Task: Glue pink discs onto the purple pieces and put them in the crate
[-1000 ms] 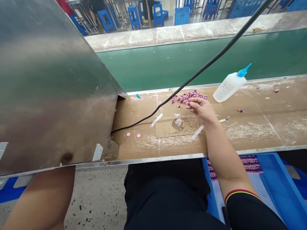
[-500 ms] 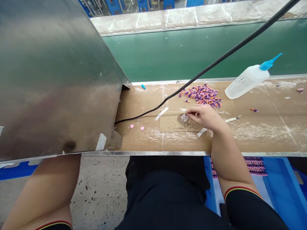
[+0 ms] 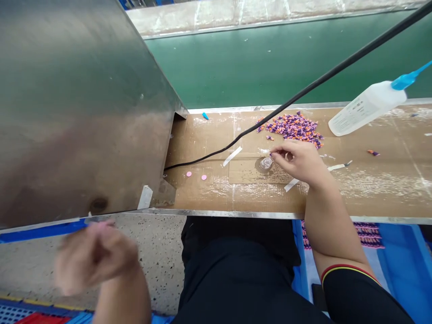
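Note:
My right hand point(image 3: 297, 163) is over the cardboard-covered bench, thumb and fingers pinched on a small purple piece point(image 3: 271, 155). Just left of those fingertips is a small clear round container point(image 3: 266, 163), sitting on a wet-looking patch of cardboard. Behind the hand lies a pile of small purple, orange and pink pieces point(image 3: 300, 127). My left hand point(image 3: 97, 256), smeared by motion, is in front of the bench edge below the metal box. Its fingers are closed on something small and pink point(image 3: 106, 224), too blurred to make out its kind.
A large metal box point(image 3: 84, 112) stands at left, with a black cable point(image 3: 249, 130) running from it across the bench. Two pink discs point(image 3: 204, 177) lie near it. At right are a white squeeze bottle point(image 3: 367, 108) and a blue tray point(image 3: 401, 256) holding rows of pieces below the bench.
My left hand has come out from under the metal box and now shows, with something pink in its fingers. My right fingertips have drawn slightly away from the clear container. The view has shifted a little.

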Demonstrator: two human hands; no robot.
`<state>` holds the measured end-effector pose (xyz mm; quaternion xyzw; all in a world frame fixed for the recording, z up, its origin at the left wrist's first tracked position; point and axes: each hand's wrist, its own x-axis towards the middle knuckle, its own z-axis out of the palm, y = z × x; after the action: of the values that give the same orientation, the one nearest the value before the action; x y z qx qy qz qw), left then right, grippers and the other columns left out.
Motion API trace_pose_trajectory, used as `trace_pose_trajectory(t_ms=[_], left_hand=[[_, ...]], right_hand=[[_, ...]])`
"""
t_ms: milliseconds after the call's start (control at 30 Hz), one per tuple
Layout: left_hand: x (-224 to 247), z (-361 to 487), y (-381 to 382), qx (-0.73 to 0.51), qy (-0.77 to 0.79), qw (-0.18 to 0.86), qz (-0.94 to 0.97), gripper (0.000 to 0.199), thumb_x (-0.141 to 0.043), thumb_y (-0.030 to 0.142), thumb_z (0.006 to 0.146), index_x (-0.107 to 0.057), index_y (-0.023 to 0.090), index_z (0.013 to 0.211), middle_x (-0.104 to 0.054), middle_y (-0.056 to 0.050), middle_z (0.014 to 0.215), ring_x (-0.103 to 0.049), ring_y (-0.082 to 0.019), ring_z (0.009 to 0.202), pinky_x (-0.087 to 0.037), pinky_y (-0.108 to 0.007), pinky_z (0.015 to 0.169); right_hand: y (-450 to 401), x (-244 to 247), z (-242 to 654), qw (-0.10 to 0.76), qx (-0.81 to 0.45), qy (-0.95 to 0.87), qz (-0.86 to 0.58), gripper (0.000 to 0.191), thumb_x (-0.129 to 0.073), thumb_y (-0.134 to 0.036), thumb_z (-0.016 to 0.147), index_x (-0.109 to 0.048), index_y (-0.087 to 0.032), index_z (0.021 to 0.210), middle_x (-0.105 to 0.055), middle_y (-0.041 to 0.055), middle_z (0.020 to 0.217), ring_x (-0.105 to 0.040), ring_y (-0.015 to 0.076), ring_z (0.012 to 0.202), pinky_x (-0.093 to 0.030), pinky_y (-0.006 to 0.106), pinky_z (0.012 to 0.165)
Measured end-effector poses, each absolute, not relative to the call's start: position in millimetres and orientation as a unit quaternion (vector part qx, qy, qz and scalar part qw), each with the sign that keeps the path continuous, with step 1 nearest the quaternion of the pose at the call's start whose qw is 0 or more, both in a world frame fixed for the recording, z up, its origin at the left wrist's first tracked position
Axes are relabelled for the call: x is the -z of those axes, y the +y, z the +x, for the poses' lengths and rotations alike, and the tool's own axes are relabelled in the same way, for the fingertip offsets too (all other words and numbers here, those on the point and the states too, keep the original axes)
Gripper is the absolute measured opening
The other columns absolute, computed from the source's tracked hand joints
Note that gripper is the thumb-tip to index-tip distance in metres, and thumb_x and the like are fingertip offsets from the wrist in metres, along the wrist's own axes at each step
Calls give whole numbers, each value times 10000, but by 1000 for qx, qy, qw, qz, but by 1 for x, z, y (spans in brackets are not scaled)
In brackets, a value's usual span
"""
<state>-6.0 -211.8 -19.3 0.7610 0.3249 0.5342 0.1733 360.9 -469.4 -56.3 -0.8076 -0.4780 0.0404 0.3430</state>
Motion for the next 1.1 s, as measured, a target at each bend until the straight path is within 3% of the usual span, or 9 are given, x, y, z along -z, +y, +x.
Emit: trace_pose_trajectory(t_ms=[67, 167, 200, 300, 467, 667, 767, 900, 1100], left_hand=[[46, -8, -238, -579, 197, 75, 787, 91, -769, 351, 934, -801, 305, 863, -704, -78, 618, -657, -270, 502, -600, -433, 447], [70, 17, -284, -488, 131, 329, 798, 119, -830, 195, 909, -856, 283, 985, -811, -28, 782, -753, -201, 604, -655, -314, 562], [73, 31, -297, -437, 169, 456, 756, 46, -844, 251, 933, -867, 276, 965, -814, -33, 787, -757, -184, 612, -656, -289, 575], [69, 72, -319, -301, 305, 743, 514, 336, -988, 538, 803, -879, 228, 879, -799, -73, 746, -724, -159, 575, -610, -234, 522], [60, 107, -326, -184, 324, 862, 345, 475, -1111, 514, 571, -878, 197, 838, -823, -91, 815, -743, -122, 648, -625, -167, 611], [74, 117, -332, -203, 276, 850, 400, 395, -1065, 523, 684, -874, 206, 822, -846, -96, 894, -802, -143, 727, -670, -172, 690], [81, 117, -334, -258, 222, 797, 499, 251, -959, 458, 868, -887, 221, 908, -856, -93, 965, -847, -183, 835, -712, -222, 792], [88, 113, -334, -339, 149, 693, 619, 79, -828, 278, 996, -879, 223, 1024, -858, -81, 1066, -858, -207, 973, -724, -273, 906], [98, 110, -320, -461, 41, 419, 781, 319, -773, 46, 978, -804, 212, 1248, -839, -72, 1227, -847, -203, 1067, -711, -274, 970]], right_hand=[[-467, 59, 361, 356, -23, -459, -814, 155, -674, -332, 982, -811, -278, 934, -810, 46, 904, -717, 216, 777, -593, 369, 794], [-462, 65, 361, 387, -8, -433, -814, 147, -693, -334, 971, -823, -268, 954, -822, 61, 960, -719, 211, 783, -602, 366, 775], [-460, 66, 360, 401, -6, -423, -813, 146, -698, -333, 969, -825, -262, 963, -824, 64, 968, -717, 207, 773, -602, 361, 756], [-458, 64, 348, 462, 8, -398, -793, 137, -714, -325, 972, -827, -248, 987, -828, 65, 961, -727, 199, 760, -614, 352, 717], [-460, 58, 284, 618, -4, -347, -706, 101, -755, -320, 1015, -817, -244, 1034, -814, 31, 872, -775, 184, 733, -666, 323, 655], [-455, 74, 197, 719, -3, -291, -631, 101, -718, -235, 1074, -801, -281, 1111, -804, 10, 982, -812, 147, 718, -662, 229, 546], [-454, 79, 184, 709, 12, -290, -642, 116, -683, -238, 1098, -786, -282, 1130, -792, 18, 1039, -809, 140, 717, -703, 247, 598], [-455, 80, 181, 689, 23, -296, -661, 108, -652, -241, 1117, -756, -264, 1135, -795, 51, 1056, -858, 206, 942, -755, 313, 752], [-454, 80, 169, 734, -12, -243, -634, 116, -661, -348, 1130, -735, -260, 1117, -780, 36, 1038, -870, 217, 967, -763, 303, 743]])
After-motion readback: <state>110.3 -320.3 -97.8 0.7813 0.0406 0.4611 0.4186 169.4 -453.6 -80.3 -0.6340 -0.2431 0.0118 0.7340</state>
